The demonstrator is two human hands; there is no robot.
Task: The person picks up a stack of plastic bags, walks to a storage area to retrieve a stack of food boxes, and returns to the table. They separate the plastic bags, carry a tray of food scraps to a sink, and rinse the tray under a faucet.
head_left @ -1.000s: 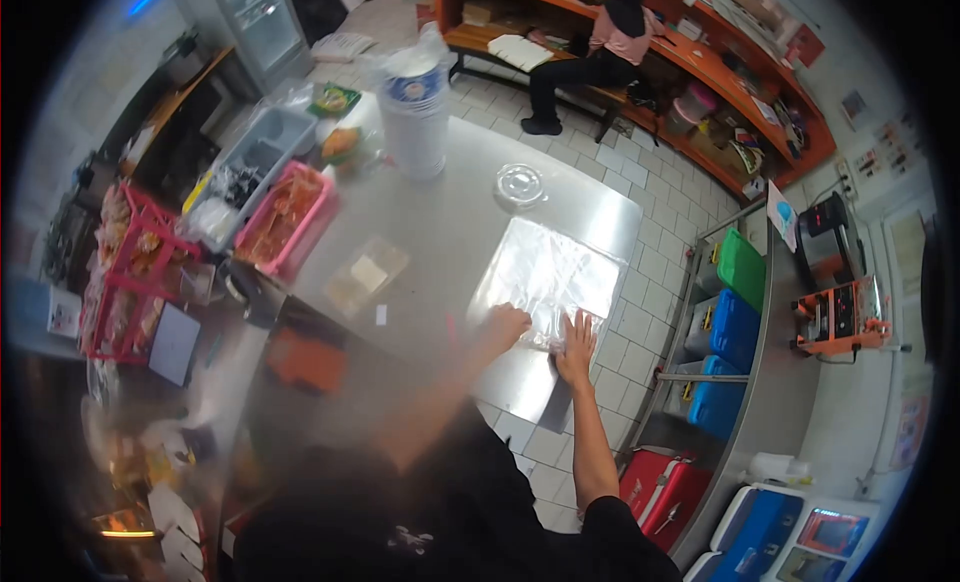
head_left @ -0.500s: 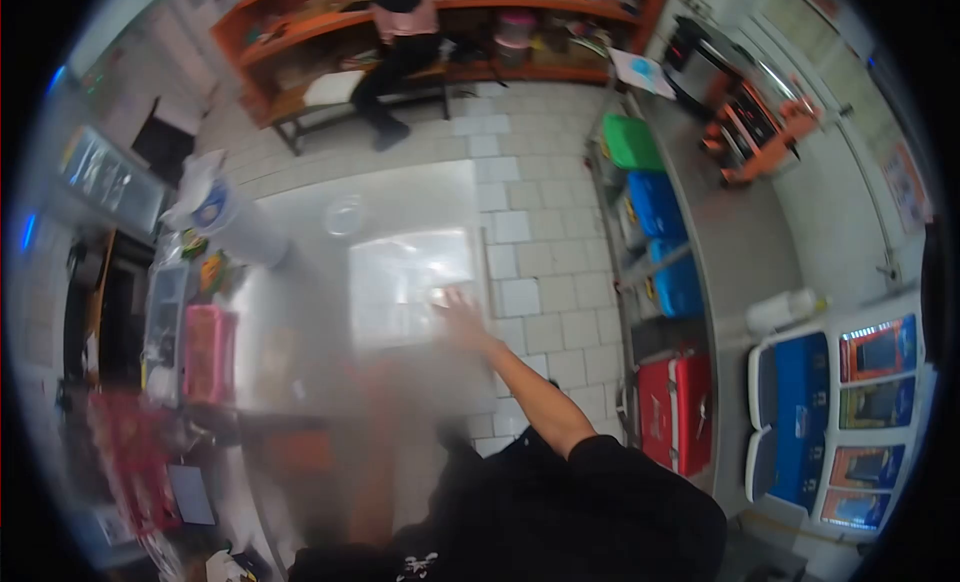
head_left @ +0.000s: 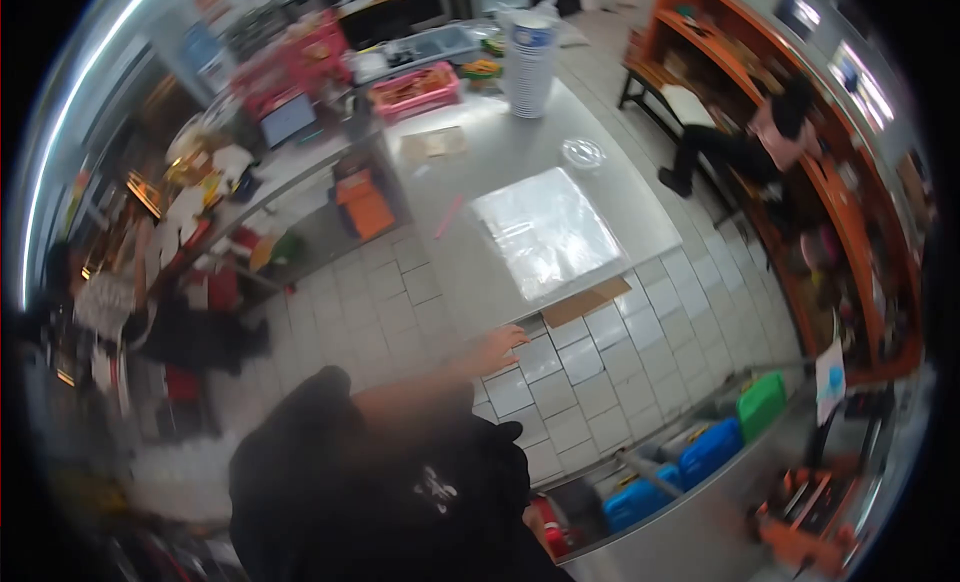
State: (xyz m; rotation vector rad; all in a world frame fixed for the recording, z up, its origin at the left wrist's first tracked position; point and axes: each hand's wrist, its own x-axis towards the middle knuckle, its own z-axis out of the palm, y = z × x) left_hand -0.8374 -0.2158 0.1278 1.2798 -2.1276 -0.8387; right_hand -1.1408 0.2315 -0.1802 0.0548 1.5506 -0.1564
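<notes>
My left hand (head_left: pixel 498 350) is stretched out beside the near edge of the metal table (head_left: pixel 440 277). Its fingers look extended and somewhat blurred, with nothing visible in them. Beyond it on the tabletop lies a flat stack of clear plastic bags (head_left: pixel 550 237), apart from the hand. A piece of cardboard (head_left: pixel 585 302) sticks out past the table edge under the stack. A round clear plastic lid (head_left: pixel 583 154) rests behind the bags, and a pink strip (head_left: pixel 450 217) lies to their left. Of my right arm only a sliver shows low beside my black shirt; that hand is out of sight.
A tall stack of cups (head_left: pixel 528 72) and a pink basket (head_left: pixel 415 92) stand at the table's far end. One person sits by orange shelves (head_left: pixel 850 212); another stands at the left counter. Blue bins (head_left: pixel 710 452) sit under the metal counter at lower right.
The view has swung round, bringing the left counter and another person into sight. A hand that lay on the plastic bags is off them, and my left hand shows by the table edge.
</notes>
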